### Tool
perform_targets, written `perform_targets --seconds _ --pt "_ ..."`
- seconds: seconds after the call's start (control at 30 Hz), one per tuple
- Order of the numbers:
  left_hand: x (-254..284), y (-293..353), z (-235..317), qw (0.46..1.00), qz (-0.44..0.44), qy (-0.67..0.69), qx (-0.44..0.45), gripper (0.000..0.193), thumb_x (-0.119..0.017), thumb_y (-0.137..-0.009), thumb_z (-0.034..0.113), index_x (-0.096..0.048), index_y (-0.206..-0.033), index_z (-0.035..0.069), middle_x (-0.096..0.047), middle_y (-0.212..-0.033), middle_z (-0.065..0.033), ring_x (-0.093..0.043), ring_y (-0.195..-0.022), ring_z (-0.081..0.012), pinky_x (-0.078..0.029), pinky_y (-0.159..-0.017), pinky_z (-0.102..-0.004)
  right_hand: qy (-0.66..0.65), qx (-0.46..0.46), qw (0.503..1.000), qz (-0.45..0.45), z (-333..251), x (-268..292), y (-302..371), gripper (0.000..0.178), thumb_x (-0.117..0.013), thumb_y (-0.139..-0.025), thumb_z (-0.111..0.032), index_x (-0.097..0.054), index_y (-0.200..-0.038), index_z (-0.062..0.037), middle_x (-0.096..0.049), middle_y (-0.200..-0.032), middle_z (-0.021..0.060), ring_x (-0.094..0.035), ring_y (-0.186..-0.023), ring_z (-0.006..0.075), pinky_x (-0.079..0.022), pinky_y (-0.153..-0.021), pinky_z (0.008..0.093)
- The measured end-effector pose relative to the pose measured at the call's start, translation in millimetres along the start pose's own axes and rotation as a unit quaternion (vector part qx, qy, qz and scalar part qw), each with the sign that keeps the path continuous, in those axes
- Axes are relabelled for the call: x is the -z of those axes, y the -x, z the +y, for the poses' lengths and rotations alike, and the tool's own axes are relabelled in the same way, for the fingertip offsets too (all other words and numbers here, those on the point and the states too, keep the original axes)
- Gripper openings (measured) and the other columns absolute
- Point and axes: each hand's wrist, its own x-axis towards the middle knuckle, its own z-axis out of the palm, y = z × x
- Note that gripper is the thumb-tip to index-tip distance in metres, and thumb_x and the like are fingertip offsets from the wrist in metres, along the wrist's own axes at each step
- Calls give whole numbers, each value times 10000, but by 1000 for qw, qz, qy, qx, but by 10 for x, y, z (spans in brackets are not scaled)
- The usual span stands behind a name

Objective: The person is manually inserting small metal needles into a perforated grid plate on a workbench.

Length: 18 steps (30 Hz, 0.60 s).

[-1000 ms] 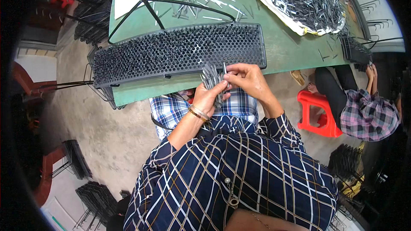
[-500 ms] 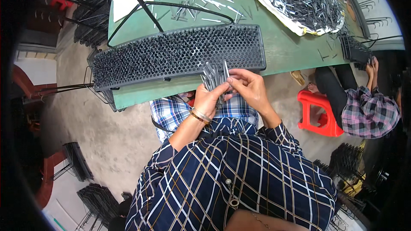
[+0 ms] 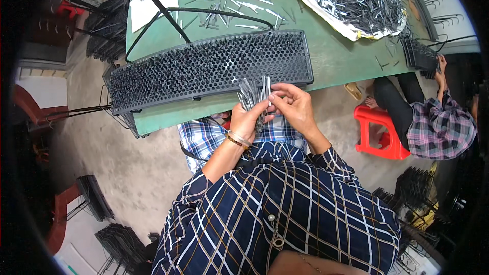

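Observation:
My left hand point(image 3: 246, 119) is wrapped round a bundle of thin, dark grey and silvery sticks point(image 3: 249, 94), their tips pointing up and fanned apart. Beside it, my right hand point(image 3: 294, 107) pinches one or two of these sticks point(image 3: 268, 87) between thumb and fingers at the bundle's right side. Just beyond both hands lies a long black tray point(image 3: 204, 66) full of round holes, along the near edge of the table. Many of its holes on the left hold dark pieces; more bare holes show toward the right.
The green table point(image 3: 346, 66) carries loose sticks point(image 3: 249, 5) and a big white-rimmed sack point(image 3: 336, 23) heaped with more. A black metal frame point(image 3: 162, 10) rises behind the tray. At right, another person point(image 3: 438, 127) sits by a red stool point(image 3: 379, 132), hands at a similar black tray point(image 3: 420, 56).
My right hand has shifted slightly; the stick it pinches now stands lower, close beside another. The bundle stays in my left hand. The view has tilted a little.

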Motion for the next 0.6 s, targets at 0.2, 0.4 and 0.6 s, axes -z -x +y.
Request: perform_targets --seconds 0.2,0.4,0.6 --pt "-52 -2 -7 1000 12 11 -8 164 -624 -840 69 -622 -992 8 -656 -912 -71 -647 -782 -155 -559 -601 -247 0 22 1000 13 66 -9 11 260 -619 -850 -53 -584 -1088 46 -642 -896 95 -629 -695 99 -502 -584 200" --pt "36 -36 -27 1000 12 27 2 163 -616 -843 61 -615 -1002 25 -649 -914 -66 -643 -782 -155 -565 -615 -266 236 206 949 -26 47 38 6 251 -575 -813 -10 -628 -1059 -6 -601 -997 119 -644 -722 170 -510 -619 267" --pt "46 -37 2 1000 -5 23 15 159 -618 -845 65 -615 -1001 34 -645 -920 -59 -637 -795 -151 -575 -634 -289 334 298 893 -45 -13 102 -10 309 -602 -762 -11 -629 -1068 -42 -581 -1002 120 -620 -766 255 -504 -656 329"
